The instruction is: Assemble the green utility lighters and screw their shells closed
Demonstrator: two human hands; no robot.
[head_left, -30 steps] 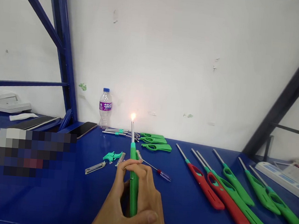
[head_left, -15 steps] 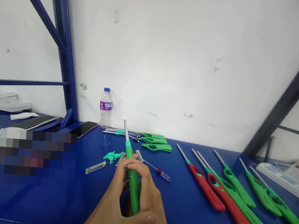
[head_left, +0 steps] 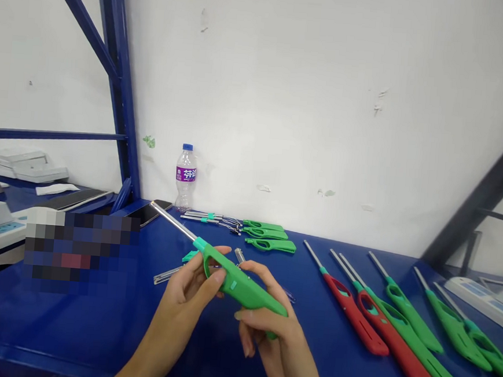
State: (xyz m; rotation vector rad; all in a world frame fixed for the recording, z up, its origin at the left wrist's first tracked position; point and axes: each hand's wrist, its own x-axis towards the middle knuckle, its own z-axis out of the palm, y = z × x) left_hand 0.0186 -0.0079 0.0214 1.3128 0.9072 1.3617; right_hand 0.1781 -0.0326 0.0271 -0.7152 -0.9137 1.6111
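Note:
A green long-nosed gas lighter (head_left: 247,288) with a metal barrel is held between both hands, its tip pointing up and left. My left hand (head_left: 188,300) grips it around the trigger opening, thumb on the near side. My right hand (head_left: 275,330) holds the handle end between thumb and fingers. Behind the hands lie a clear plastic fluid tank (head_left: 166,275), a teal plastic part (head_left: 190,256) and a screwdriver (head_left: 290,296), mostly hidden. Farther back rest several green handle shells (head_left: 270,246) and metal barrels with wires (head_left: 205,220).
To the right several lighters lie in a row, among them a red lighter (head_left: 354,316) and a green lighter (head_left: 415,317). A plastic bottle (head_left: 185,177) stands by the wall beside a phone (head_left: 151,214). Power strips (head_left: 486,300) lie at both sides of the blue table (head_left: 105,322).
The lighter has turned from nearly upright to slanting left, with its broad side facing me. My hands have moved apart along it, the right one to the handle end.

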